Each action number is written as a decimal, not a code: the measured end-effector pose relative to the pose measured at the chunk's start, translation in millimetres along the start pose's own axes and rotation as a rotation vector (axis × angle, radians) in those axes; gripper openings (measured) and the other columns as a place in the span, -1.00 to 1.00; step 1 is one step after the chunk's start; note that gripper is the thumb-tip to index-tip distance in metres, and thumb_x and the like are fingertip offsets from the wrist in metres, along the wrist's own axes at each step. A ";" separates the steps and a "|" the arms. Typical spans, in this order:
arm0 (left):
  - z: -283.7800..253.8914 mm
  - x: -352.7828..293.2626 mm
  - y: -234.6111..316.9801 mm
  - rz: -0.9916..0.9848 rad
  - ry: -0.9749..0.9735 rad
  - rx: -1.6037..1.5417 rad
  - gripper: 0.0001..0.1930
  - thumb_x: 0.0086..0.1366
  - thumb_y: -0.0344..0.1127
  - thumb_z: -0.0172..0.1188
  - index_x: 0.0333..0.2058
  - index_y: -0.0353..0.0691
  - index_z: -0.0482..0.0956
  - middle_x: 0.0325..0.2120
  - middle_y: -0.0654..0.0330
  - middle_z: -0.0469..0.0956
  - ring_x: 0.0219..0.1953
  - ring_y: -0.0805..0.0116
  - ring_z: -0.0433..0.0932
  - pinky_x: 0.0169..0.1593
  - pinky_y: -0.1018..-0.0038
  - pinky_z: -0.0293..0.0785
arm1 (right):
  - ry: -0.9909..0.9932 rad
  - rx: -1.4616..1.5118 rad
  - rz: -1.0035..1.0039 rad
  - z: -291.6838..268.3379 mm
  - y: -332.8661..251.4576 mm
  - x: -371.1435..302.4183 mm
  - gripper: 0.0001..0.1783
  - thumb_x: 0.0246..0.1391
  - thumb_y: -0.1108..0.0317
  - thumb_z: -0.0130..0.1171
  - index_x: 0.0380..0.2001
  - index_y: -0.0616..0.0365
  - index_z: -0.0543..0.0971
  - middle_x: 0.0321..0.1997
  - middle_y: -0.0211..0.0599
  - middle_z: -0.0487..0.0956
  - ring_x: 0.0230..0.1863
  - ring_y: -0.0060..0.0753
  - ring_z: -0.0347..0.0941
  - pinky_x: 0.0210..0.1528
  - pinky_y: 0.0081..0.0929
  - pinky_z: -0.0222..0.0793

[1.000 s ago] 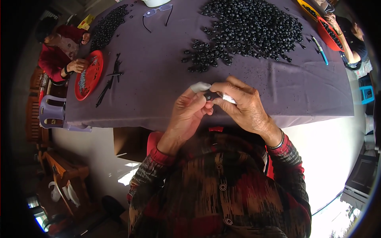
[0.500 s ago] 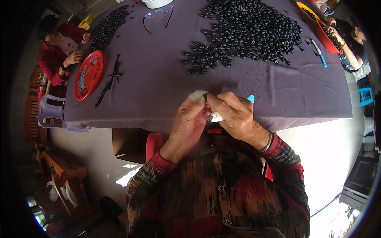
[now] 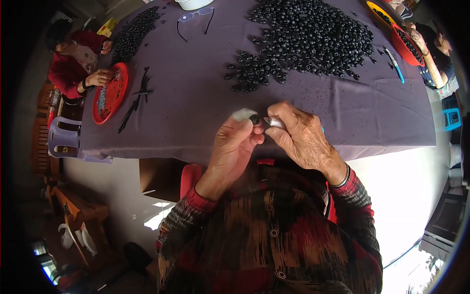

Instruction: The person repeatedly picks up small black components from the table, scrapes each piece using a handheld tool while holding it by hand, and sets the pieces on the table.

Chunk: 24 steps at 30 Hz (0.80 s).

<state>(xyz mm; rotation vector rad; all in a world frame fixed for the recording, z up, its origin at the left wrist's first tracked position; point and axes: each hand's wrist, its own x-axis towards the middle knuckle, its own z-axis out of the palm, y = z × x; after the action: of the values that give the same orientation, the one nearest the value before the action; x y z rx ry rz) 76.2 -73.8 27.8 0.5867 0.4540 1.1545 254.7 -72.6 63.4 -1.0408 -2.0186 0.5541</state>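
Pinched between the thumb and index finger of my left hand (image 3: 234, 139) is a small round black piece (image 3: 254, 119), like a rubber cap. A white cover (image 3: 242, 114) wraps the tip of that index finger. My right hand (image 3: 306, 138) closes around a slim tool (image 3: 276, 122), which looks like a small knife with a white-wrapped front. A bit of its blue end shows behind the hand. Its pointed tip faces the black piece, with a small gap between them. Both hands are above the table's near edge.
A large heap of black pieces (image 3: 313, 36) covers the far right of the purple tablecloth (image 3: 191, 98). At left lie a red tray (image 3: 115, 100), black strips (image 3: 139, 93) and a smaller heap (image 3: 132, 36). Glasses (image 3: 196, 15), a blue-white tool (image 3: 394, 66) and a red basin (image 3: 405, 46) surround; people sit at both sides.
My right hand has moved right and up, drawing the tool away from the black piece, which now shows plainly. The person at left has reached a hand over the red tray.
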 end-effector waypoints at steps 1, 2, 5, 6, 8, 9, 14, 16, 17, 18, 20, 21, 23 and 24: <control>-0.9 0.3 0.0 -0.002 0.000 0.000 -0.83 0.33 -0.38 0.08 -0.12 -0.18 0.51 -0.34 0.29 0.51 -0.28 0.52 0.45 -0.21 0.51 0.41 | -0.027 -0.004 -0.014 0.3 0.8 0.2 -0.77 0.12 0.30 0.11 -0.20 0.18 0.42 -0.37 -0.12 0.48 -0.37 0.00 0.46 -0.33 -0.31 0.39; -2.5 0.1 0.2 -0.006 -0.017 -0.015 -0.83 0.33 -0.38 0.07 -0.12 -0.18 0.51 -0.34 0.29 0.51 -0.29 0.52 0.46 -0.21 0.51 0.42 | -0.056 -0.001 -0.037 -0.3 0.5 1.4 -0.81 0.14 0.32 0.08 -0.23 0.19 0.45 -0.38 -0.13 0.47 -0.41 0.02 0.44 -0.38 -0.27 0.38; -4.9 -0.1 -0.6 -0.012 -0.030 -0.035 -0.84 0.34 -0.39 0.06 -0.13 -0.17 0.51 -0.34 0.30 0.52 -0.29 0.52 0.47 -0.21 0.52 0.45 | -0.083 -0.025 -0.034 0.7 -3.6 2.5 -0.82 0.14 0.33 0.07 -0.25 0.21 0.48 -0.39 -0.13 0.48 -0.43 0.02 0.45 -0.41 -0.26 0.39; -5.3 0.1 -1.0 -0.014 -0.027 -0.041 -0.85 0.34 -0.39 0.05 -0.14 -0.17 0.51 -0.33 0.30 0.52 -0.29 0.53 0.48 -0.20 0.52 0.47 | -0.084 -0.025 -0.033 3.0 -2.4 2.7 -0.82 0.14 0.33 0.07 -0.25 0.21 0.48 -0.39 -0.13 0.48 -0.43 0.02 0.45 -0.41 -0.26 0.39; -5.9 0.1 -1.3 -0.011 -0.036 -0.052 -0.85 0.34 -0.40 0.05 -0.15 -0.16 0.51 -0.33 0.30 0.53 -0.29 0.53 0.49 -0.20 0.52 0.48 | 0.036 -0.030 -0.124 9.0 1.5 2.4 -0.83 0.10 0.29 0.14 -0.36 0.17 0.47 -0.49 -0.27 0.42 -0.54 -0.13 0.40 -0.56 -0.28 0.31; -6.1 -0.2 -1.1 -0.008 -0.044 -0.062 -0.86 0.34 -0.40 0.05 -0.15 -0.16 0.51 -0.33 0.30 0.53 -0.29 0.53 0.49 -0.20 0.52 0.49 | 0.036 -0.029 -0.124 9.4 1.2 2.1 -0.83 0.10 0.29 0.14 -0.36 0.17 0.47 -0.49 -0.27 0.42 -0.54 -0.13 0.40 -0.56 -0.28 0.31; -7.2 -0.3 -1.0 -0.017 -0.064 -0.061 -0.86 0.34 -0.40 0.05 -0.16 -0.16 0.51 -0.32 0.30 0.53 -0.29 0.53 0.49 -0.20 0.52 0.49 | 0.033 0.022 -0.089 9.6 0.0 1.9 -0.84 0.12 0.29 0.12 -0.34 0.16 0.48 -0.51 -0.27 0.42 -0.55 -0.12 0.39 -0.56 -0.28 0.30; -6.9 -0.6 -1.0 -0.019 -0.063 -0.061 -0.87 0.34 -0.40 0.05 -0.16 -0.16 0.51 -0.33 0.30 0.53 -0.28 0.53 0.49 -0.20 0.52 0.49 | 0.024 0.020 -0.086 9.0 0.3 1.5 -0.84 0.13 0.30 0.11 -0.34 0.16 0.48 -0.51 -0.26 0.42 -0.55 -0.12 0.39 -0.55 -0.28 0.30; -5.4 -0.7 -0.1 -0.022 -0.061 -0.057 -0.87 0.34 -0.40 0.05 -0.17 -0.16 0.51 -0.33 0.30 0.53 -0.28 0.53 0.49 -0.20 0.52 0.49 | 0.015 0.018 -0.081 8.7 0.3 1.3 -0.84 0.13 0.30 0.11 -0.33 0.16 0.48 -0.51 -0.26 0.42 -0.55 -0.11 0.39 -0.55 -0.28 0.30; -4.5 -0.8 0.5 -0.025 -0.059 -0.052 -0.88 0.34 -0.40 0.05 -0.18 -0.16 0.51 -0.33 0.30 0.53 -0.28 0.54 0.49 -0.20 0.52 0.50 | 0.015 0.018 -0.080 8.7 0.1 1.2 -0.84 0.13 0.30 0.11 -0.33 0.16 0.48 -0.51 -0.26 0.42 -0.55 -0.11 0.39 -0.55 -0.28 0.30; -3.7 -0.6 0.5 -0.030 -0.059 -0.053 -0.88 0.34 -0.39 0.05 -0.18 -0.17 0.51 -0.33 0.31 0.53 -0.28 0.54 0.49 -0.19 0.53 0.50 | 0.024 0.001 -0.096 8.5 -0.4 1.1 -0.85 0.13 0.30 0.10 -0.33 0.16 0.48 -0.51 -0.26 0.43 -0.55 -0.11 0.40 -0.55 -0.27 0.30; -3.6 -0.5 0.5 -0.033 -0.059 -0.054 -0.89 0.34 -0.39 0.05 -0.19 -0.17 0.51 -0.32 0.31 0.52 -0.28 0.54 0.49 -0.19 0.53 0.50 | 0.025 0.002 -0.096 8.6 -0.7 0.9 -0.85 0.13 0.30 0.10 -0.33 0.16 0.48 -0.51 -0.26 0.43 -0.55 -0.11 0.40 -0.55 -0.27 0.30; -4.2 -0.5 0.7 -0.033 -0.057 -0.054 -0.89 0.34 -0.39 0.05 -0.19 -0.18 0.51 -0.32 0.31 0.52 -0.28 0.54 0.49 -0.19 0.53 0.50 | 0.023 0.020 -0.066 8.8 -1.8 0.7 -0.85 0.14 0.30 0.09 -0.32 0.16 0.48 -0.51 -0.26 0.44 -0.54 -0.10 0.41 -0.53 -0.27 0.31; -4.4 -0.3 0.8 -0.033 -0.056 -0.055 -0.89 0.34 -0.39 0.04 -0.19 -0.18 0.50 -0.32 0.31 0.51 -0.28 0.54 0.49 -0.19 0.53 0.49 | 0.022 0.020 -0.065 8.6 -2.0 0.9 -0.85 0.14 0.30 0.09 -0.32 0.16 0.48 -0.51 -0.26 0.44 -0.54 -0.10 0.41 -0.53 -0.27 0.31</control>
<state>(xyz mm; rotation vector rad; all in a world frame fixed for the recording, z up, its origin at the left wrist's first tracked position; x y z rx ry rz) 72.8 -73.0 25.0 0.5608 0.3818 1.1127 246.5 -73.2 60.0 -0.9616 -2.0162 0.5249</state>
